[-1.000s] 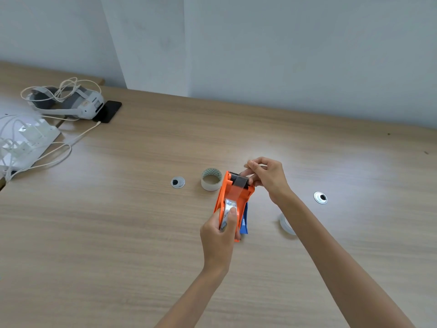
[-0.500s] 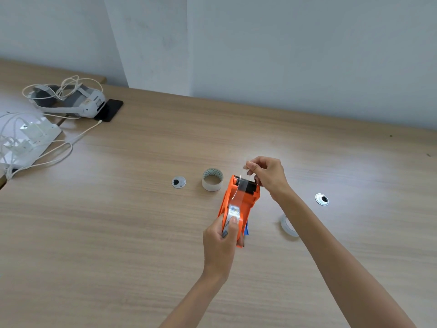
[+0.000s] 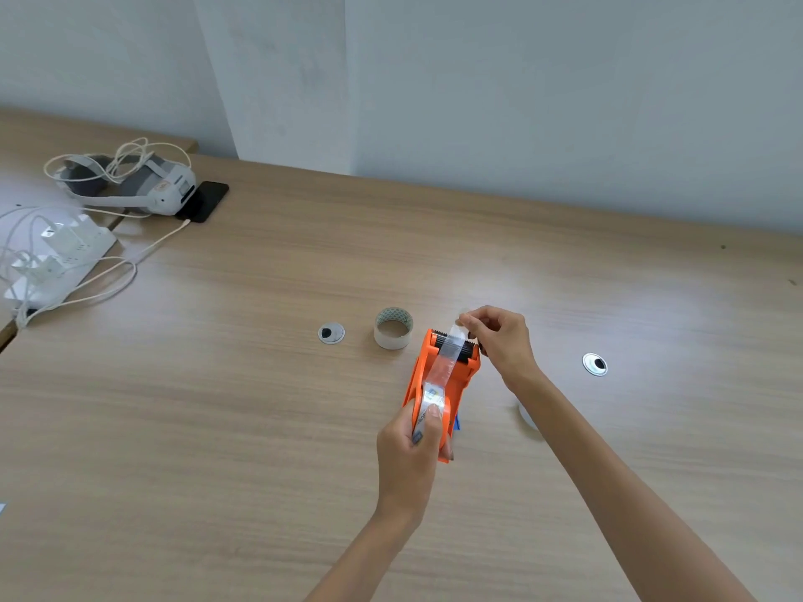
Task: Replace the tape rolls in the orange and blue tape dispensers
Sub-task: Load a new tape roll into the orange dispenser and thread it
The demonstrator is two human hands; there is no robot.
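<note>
Holding the orange tape dispenser (image 3: pixel 456 380) above the table (image 3: pixel 217 406) is the left hand (image 3: pixel 406 449): fingers wrapped round its near end, thumb pressed on the clear tape roll (image 3: pixel 430 404) seated in it; right hand (image 3: pixel 499 336) pinches the free end of the tape strip (image 3: pixel 449 354) between thumb and forefinger, other fingers curled; strip runs from the roll across the black cutter head (image 3: pixel 467 350) at the dispenser's far end; blue tape dispenser (image 3: pixel 457 421) shows only as a sliver below the orange one, can't tell whether they touch; pale roll (image 3: pixel 393 328) lies flat on the table, hole up, just left of the cutter end, apart from it; whitish roll (image 3: pixel 528 417) on the table, mostly hidden by the right forearm; two metal grommets in the tabletop, one (image 3: pixel 331 333) left of the pale roll, one (image 3: pixel 594 364) well right of the right hand; far left: white headset (image 3: pixel 165 193) with cable looped over it, black phone (image 3: pixel 208 199) against it, white power strip (image 3: pixel 65 245) with plugs and cables.
</note>
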